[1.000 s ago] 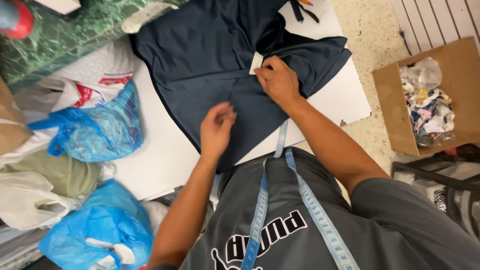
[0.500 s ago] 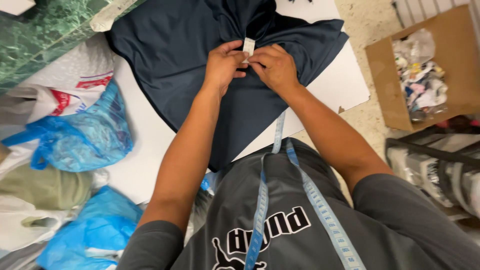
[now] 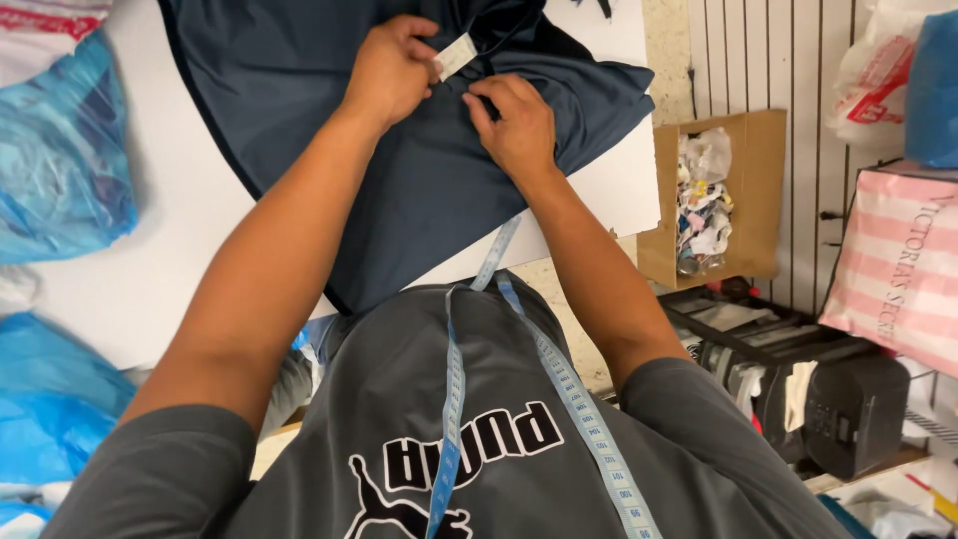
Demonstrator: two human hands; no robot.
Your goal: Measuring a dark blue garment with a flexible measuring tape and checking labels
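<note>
A dark navy garment [image 3: 419, 190] lies spread on a white tabletop [image 3: 150, 260]. My left hand [image 3: 389, 70] pinches a small white tag [image 3: 456, 55] sewn to the garment, near the top of the view. My right hand [image 3: 514, 120] rests just right of it, fingers pressing the dark fabric below the tag. A blue measuring tape [image 3: 454, 399] hangs around my neck over my grey shirt.
Blue plastic bags [image 3: 60, 160] lie at the table's left. A cardboard box of scraps [image 3: 704, 200] stands on the floor to the right. A pink striped bag [image 3: 898, 269] and a dark device [image 3: 853, 409] sit at the far right.
The view has shifted, so the garment now sits higher in frame. My left hand has taken the tag; my right hand has slid off it onto the fabric.
</note>
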